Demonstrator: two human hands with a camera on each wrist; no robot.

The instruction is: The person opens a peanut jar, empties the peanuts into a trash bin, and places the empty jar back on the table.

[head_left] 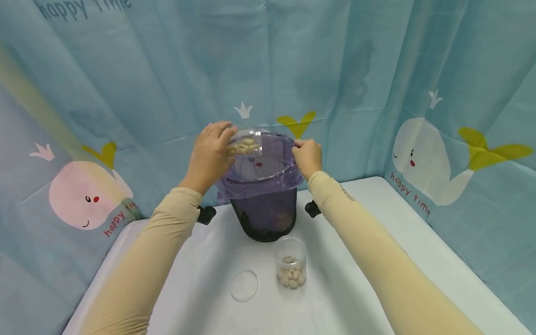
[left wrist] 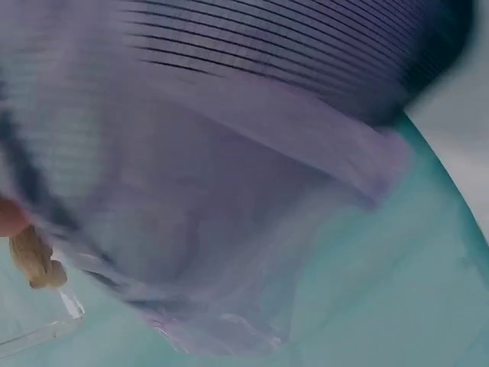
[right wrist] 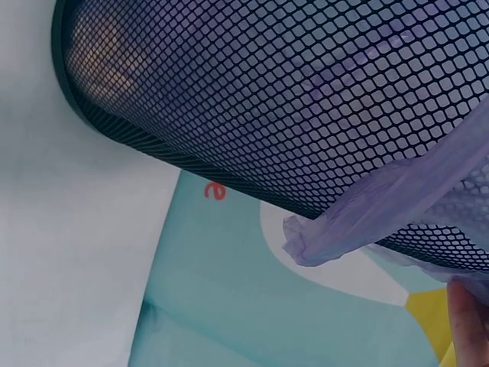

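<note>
My left hand grips a clear plastic jar, tipped on its side over the mouth of a black mesh wastebasket. Unshelled peanuts lie inside the jar; one peanut shows near a fingertip in the left wrist view. A purple bin liner lines the basket and folds over its rim. On the right side of that rim, my right hand pinches the liner and edge. Through the mesh, something brownish shows blurred at the basket's bottom in the right wrist view.
A second clear jar, lidless and partly filled with pale nuts, stands in front of the basket. Left of it a round clear lid lies flat on the white table. Blue printed curtains enclose the back and sides.
</note>
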